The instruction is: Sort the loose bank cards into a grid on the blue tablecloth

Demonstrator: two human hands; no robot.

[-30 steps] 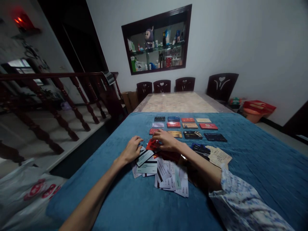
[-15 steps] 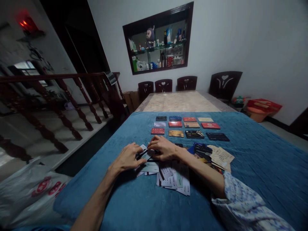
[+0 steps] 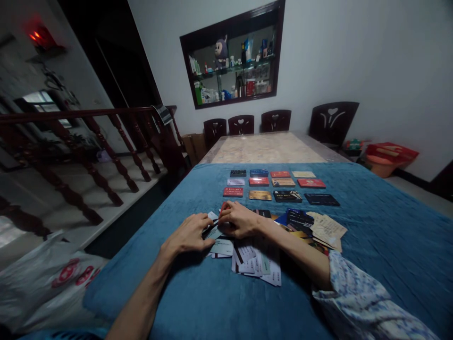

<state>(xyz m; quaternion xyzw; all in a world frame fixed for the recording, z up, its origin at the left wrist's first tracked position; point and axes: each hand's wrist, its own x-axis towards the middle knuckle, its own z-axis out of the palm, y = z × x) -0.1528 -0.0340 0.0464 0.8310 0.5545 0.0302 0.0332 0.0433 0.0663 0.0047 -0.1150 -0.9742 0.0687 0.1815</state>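
My left hand (image 3: pixel 189 232) is curled at the left side of a loose heap of white cards (image 3: pixel 222 247), its thumb and fingers around some of them. Beside it, my right hand (image 3: pixel 239 220) reaches over the heap with fingers bent and pinched. A bit of a red card (image 3: pixel 223 206) shows at those fingertips; the rest is hidden by the hand. More white cards with dark stripes (image 3: pixel 256 262) lie fanned below my right wrist. Under and beyond the right forearm is a mixed pile of dark and gold cards (image 3: pixel 299 222), with beige cards (image 3: pixel 327 230) on its right.
Several small card stacks stand in rows beyond my hands, among them a red stack (image 3: pixel 232 192), a gold one (image 3: pixel 260 195) and a black one (image 3: pixel 288 196). A blue cloth (image 3: pixel 191 293) covers the near table. Chairs (image 3: pixel 276 122) line the far end; a railing (image 3: pixel 106 156) runs left.
A bit of red card now shows at my right fingertips. Both hands stay over the white cards with only slight finger movement. The view has shifted a little.
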